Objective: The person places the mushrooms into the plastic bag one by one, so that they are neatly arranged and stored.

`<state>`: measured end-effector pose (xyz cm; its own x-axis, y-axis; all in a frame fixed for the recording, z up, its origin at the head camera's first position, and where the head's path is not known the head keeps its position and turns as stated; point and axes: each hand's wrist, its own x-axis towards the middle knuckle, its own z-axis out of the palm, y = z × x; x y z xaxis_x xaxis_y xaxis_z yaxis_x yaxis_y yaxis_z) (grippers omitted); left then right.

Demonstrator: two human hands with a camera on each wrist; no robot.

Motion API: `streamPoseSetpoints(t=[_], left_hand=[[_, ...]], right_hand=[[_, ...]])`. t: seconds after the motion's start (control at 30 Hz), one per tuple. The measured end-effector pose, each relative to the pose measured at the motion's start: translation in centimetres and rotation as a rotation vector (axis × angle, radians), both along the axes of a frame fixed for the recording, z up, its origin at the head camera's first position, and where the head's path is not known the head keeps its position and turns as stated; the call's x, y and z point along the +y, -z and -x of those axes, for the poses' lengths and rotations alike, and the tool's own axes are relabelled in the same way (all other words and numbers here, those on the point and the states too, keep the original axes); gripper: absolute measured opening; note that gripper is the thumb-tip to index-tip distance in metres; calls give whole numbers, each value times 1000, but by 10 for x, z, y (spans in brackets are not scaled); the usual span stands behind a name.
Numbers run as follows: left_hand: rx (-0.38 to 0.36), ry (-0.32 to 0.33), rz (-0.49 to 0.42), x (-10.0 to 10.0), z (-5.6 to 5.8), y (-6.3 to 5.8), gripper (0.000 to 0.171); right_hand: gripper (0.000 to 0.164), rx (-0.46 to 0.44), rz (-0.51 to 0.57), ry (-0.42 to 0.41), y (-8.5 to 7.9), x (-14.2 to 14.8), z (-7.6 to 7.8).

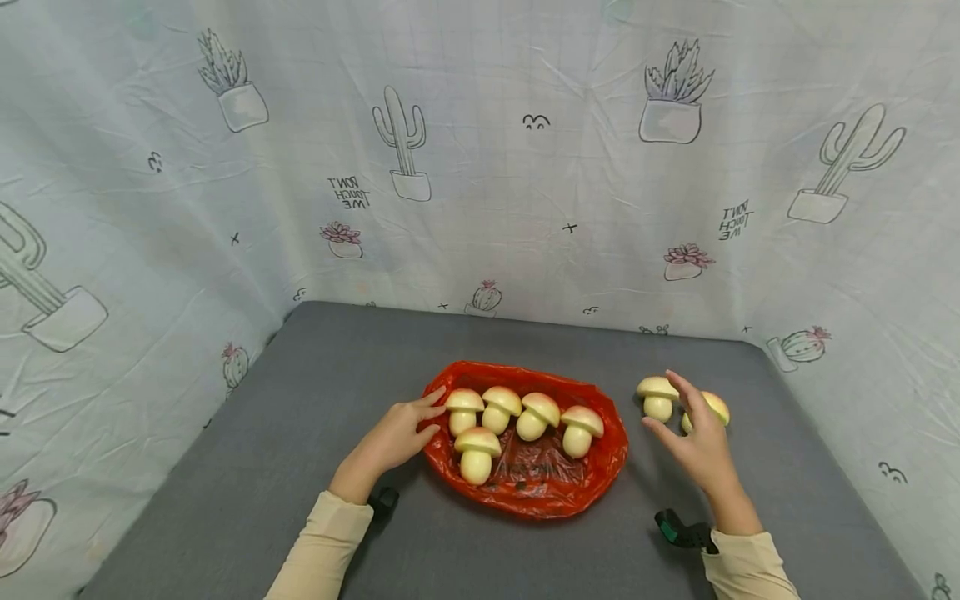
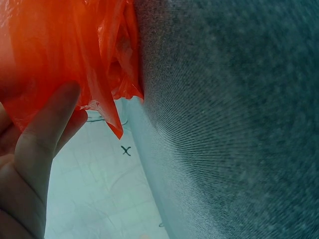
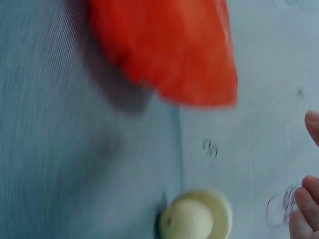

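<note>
A red plastic bag [image 1: 525, 500] with its mouth spread open lies on the grey table, and several cream toy mushrooms [image 1: 476, 458] with pinkish-topped caps sit inside it. At the bag's left rim my left hand [image 1: 401, 429] pinches the plastic; the left wrist view shows the thumb [image 2: 55, 114] against the outer side. My right hand [image 1: 697, 442] is spread to the right of the bag, thumb and index finger apart. Just beyond its gap stands a loose toy mushroom [image 1: 657, 400]. A second loose toy mushroom [image 1: 717, 407] is partly hidden behind the right hand.
The grey table [image 1: 360, 358] ends at a white curtain [image 1: 480, 167] printed with potted cacti, hanging behind and at both sides. Dark straps with wrist cameras [image 1: 678, 531] sit below each hand.
</note>
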<state>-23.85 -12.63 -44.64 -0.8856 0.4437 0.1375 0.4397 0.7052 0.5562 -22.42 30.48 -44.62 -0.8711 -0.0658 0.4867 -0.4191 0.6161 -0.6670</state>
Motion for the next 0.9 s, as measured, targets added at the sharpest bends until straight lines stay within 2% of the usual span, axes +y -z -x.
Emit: streamPoseSetpoints(t=[0.23, 0.4, 0.63, 0.9], left_hand=[[4, 1, -4, 1, -1, -1, 39], [-2, -3, -14, 0, -1, 0, 39], [6, 1, -16, 0, -1, 0, 39], [18, 0, -1, 1, -1, 0, 38]], right_hand=[[81, -11, -23, 154, 13, 29, 4], [89, -96, -8, 176, 18, 47, 7], [96, -211, -2, 176, 26, 67, 11], [108, -318, 50, 95, 34, 80, 16]])
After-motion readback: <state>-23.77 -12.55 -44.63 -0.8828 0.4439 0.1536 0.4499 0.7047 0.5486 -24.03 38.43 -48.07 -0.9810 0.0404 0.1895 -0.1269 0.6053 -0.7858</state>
